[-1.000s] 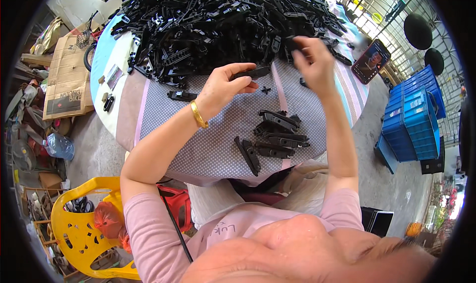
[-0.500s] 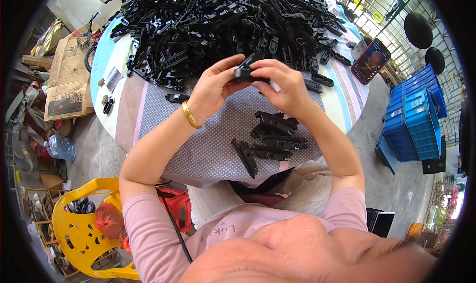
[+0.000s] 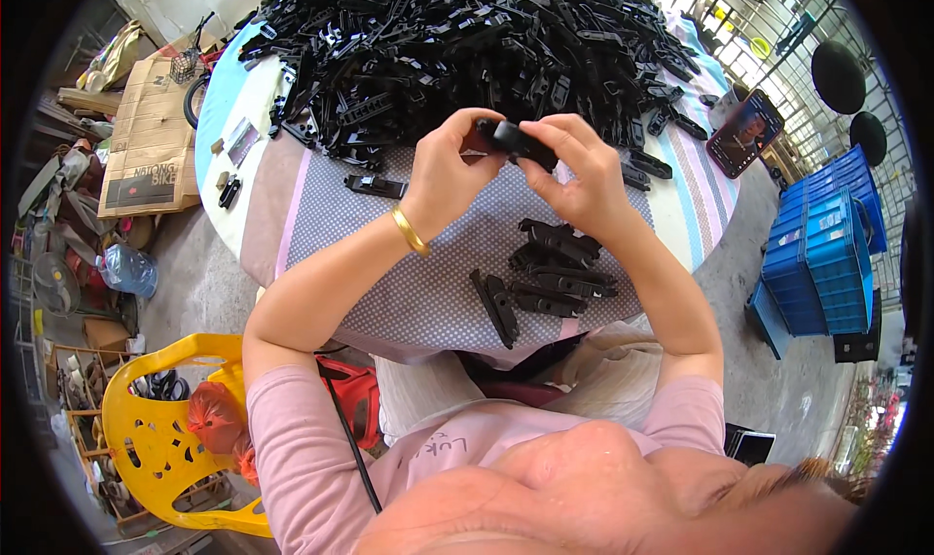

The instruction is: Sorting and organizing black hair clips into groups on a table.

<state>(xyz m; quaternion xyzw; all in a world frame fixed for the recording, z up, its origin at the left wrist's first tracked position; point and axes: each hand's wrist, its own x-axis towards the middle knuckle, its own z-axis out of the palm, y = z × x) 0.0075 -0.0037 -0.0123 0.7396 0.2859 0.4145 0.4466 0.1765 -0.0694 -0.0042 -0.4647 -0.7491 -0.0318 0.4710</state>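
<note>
Black part (image 3: 530,148) – one, slim; held up between both hands, over the cloth (image 3: 418,287) at the near edge of the pile (image 3: 438,59). Whether it is one piece or two pressed together cannot be told.

Left hand (image 3: 449,169): thumb and fingers clamped on the part's left end.

Right hand (image 3: 582,178): thumb and fingertips pinched on its right end.

Handling, as judged: light, stiff, probably moulded plastic; smooth faces, so somewhat slippery; sturdy along the body, with any thin tabs the likelier to snap. Best hold – by the long sides, near each end.

Nearby: a small heap (image 3: 574,282) of similar parts, nearer the body; a lone piece (image 3: 376,185), left of the left hand; a phone (image 3: 745,135), right of the pile.
</note>
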